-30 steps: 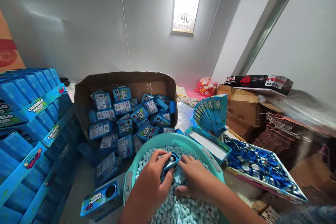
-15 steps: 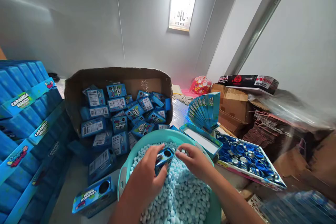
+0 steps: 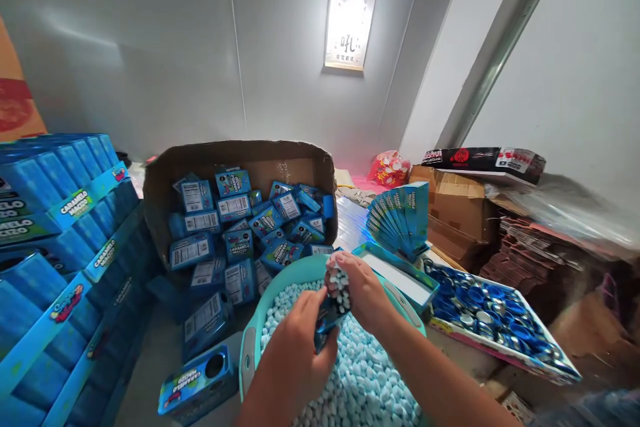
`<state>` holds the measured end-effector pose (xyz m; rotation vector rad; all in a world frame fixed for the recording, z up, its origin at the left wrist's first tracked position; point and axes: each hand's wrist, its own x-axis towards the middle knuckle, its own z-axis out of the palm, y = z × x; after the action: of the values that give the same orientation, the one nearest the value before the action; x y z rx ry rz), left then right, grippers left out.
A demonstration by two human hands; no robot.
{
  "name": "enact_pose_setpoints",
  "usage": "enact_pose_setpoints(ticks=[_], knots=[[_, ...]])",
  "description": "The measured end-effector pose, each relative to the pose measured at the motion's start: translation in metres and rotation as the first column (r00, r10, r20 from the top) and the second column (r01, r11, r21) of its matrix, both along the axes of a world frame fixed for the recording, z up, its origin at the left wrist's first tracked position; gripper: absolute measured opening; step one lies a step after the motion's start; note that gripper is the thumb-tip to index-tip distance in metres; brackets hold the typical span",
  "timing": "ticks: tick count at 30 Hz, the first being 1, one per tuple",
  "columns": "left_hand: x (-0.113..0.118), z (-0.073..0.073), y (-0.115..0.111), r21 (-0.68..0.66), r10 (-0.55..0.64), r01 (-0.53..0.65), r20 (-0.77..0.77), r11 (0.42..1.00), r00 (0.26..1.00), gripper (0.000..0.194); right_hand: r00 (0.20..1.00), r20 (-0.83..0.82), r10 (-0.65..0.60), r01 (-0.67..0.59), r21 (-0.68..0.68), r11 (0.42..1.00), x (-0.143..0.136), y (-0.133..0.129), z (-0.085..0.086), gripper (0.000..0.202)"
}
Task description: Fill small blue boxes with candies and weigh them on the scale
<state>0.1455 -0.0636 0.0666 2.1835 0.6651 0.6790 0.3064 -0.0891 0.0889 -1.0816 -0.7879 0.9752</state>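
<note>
Over the basin (image 3: 287, 273), the left hand (image 3: 299, 340) grips the box (image 3: 326, 321); trickle candies (image 3: 342, 281) slowly from the right hand (image 3: 364, 290), curled round them.

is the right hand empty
No, the right hand holds a cluster of pale blue pieces over the teal basin.

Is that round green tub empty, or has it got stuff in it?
Not empty: many loose pale-blue pieces show inside the tub, and the right hand holds more above them.
</note>
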Motion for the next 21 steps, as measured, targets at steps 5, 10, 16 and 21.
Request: enact_pose_setpoints(ticks=[5, 10, 16, 21], knots=[[-0.001, 0.003, -0.001, -0.065, -0.020, 0.018, -0.019, 0.998, 1.000, 0.063, 1.000, -0.012, -0.015, 0.015, 0.029, 0.999, -0.001, 0.000, -0.003, 0.027], [-0.001, 0.006, -0.001, -0.102, -0.004, 0.001, -0.021, 0.995, 1.000, 0.062, 0.994, -0.110, 0.004, 0.000, 0.037, 0.999, -0.003, 0.000, 0.001, 0.023], [0.000, 0.002, 0.003, -0.067, -0.030, 0.029, -0.013, 0.997, 0.999, 0.051, 0.968, -0.238, 0.084, -0.082, 0.018, 0.996, 0.002, -0.002, 0.001, 0.024], [-0.001, -0.005, 0.006, 0.070, -0.040, 0.046, -0.081, 0.996, 0.996, 0.039, 0.949, -0.280, 0.145, -0.141, 0.034, 0.989, 0.003, 0.004, 0.001, 0.027]])
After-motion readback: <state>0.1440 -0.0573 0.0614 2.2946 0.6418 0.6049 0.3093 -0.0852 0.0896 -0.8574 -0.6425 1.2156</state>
